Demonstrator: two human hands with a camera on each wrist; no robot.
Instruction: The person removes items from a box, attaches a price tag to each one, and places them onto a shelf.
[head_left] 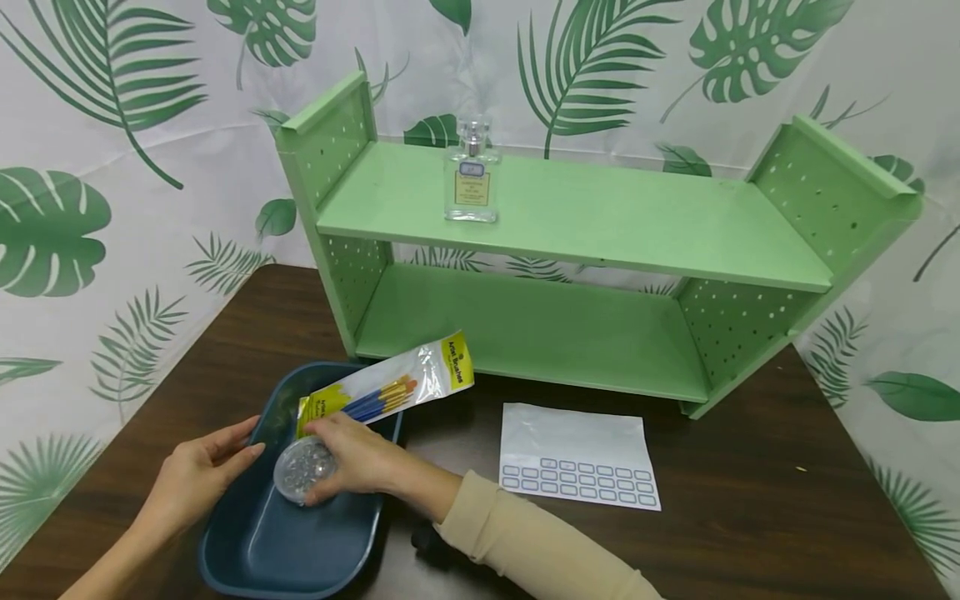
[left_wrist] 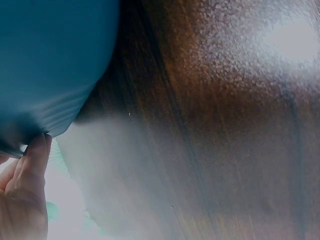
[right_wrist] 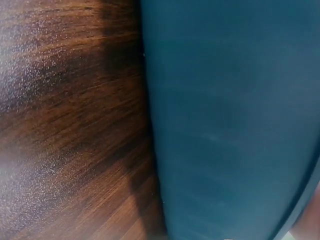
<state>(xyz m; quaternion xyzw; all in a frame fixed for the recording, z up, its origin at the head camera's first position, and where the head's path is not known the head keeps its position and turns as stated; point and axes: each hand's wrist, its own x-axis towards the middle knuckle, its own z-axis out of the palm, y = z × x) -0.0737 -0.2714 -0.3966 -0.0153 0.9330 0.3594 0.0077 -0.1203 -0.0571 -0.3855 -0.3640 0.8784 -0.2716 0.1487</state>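
A dark blue plastic bin [head_left: 281,554] stands on the table at lower left in the head view. My left hand [head_left: 187,479] grips its left rim, fingers outside and thumb at the edge; in the left wrist view, fingertips [left_wrist: 37,150] meet the bin's outer side [left_wrist: 55,55]. Inside the bin, my right hand [head_left: 360,457] holds a round clear container [head_left: 294,477] of small silvery pieces by its sides. A pack of artist brushes [head_left: 401,385] leans out over the bin's far right rim, partly behind the right hand. The right wrist view shows mostly the bin's wall [right_wrist: 225,110].
A green two-tier shelf [head_left: 585,208] stands at the back, a glass perfume bottle [head_left: 471,179] on its upper board. A sheet of blue-bordered labels [head_left: 577,454] lies right of the bin on the dark wooden table [head_left: 765,500]. A small black object [head_left: 427,540] sits by the right forearm.
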